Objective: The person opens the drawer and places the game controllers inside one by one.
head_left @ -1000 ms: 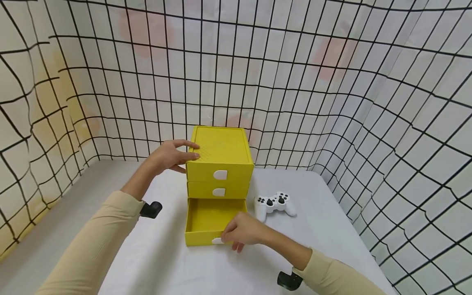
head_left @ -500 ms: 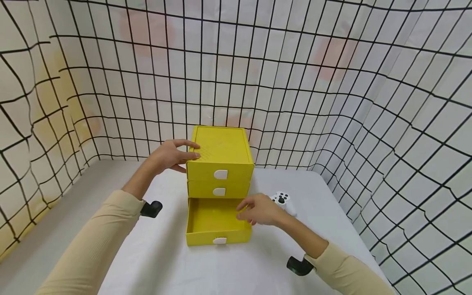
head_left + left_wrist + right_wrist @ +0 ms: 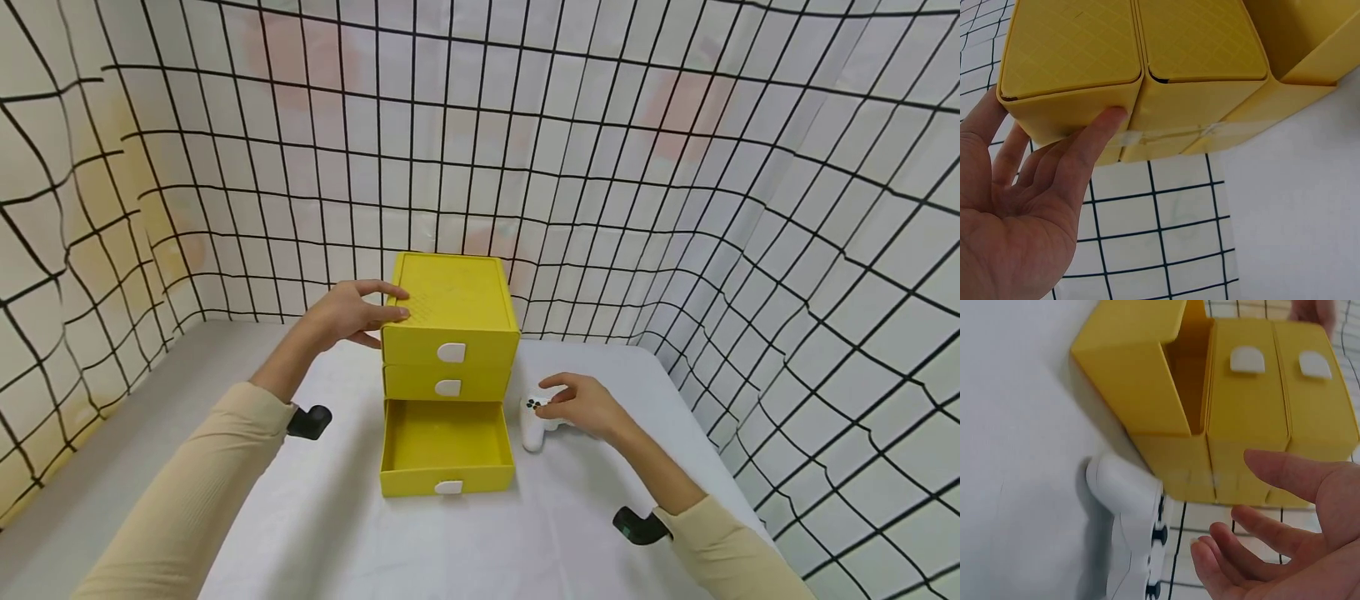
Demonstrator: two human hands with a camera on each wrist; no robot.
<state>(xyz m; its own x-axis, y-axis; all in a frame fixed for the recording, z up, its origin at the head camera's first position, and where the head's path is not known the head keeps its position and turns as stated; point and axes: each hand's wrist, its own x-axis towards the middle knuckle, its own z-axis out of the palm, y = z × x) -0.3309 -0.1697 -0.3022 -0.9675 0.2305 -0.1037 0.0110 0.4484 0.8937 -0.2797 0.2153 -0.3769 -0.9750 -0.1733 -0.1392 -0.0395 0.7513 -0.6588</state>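
A yellow three-drawer box (image 3: 457,292) stands on the white table. Its bottom drawer (image 3: 447,479) is pulled out and holds nothing; the upper two are closed, each with a white tab. My left hand (image 3: 341,317) rests on the top left edge of the box, with thumb and fingers spread over the top and side. To the right of the box lies a white game controller (image 3: 534,429), partly covered in the head view by my right hand (image 3: 588,406). In the right wrist view that hand's fingers are apart, holding nothing, close over the controller (image 3: 1132,519).
Black netting (image 3: 465,167) in front of white sheeting rises behind and along both sides of the table (image 3: 480,550). Dark wrist cameras sit at both sleeve cuffs, one of them a black camera (image 3: 641,527) on the right.
My right hand has let go of the bottom drawer's tab and moved right and back to over the controller. The left hand stays on the box; the drawer remains out.
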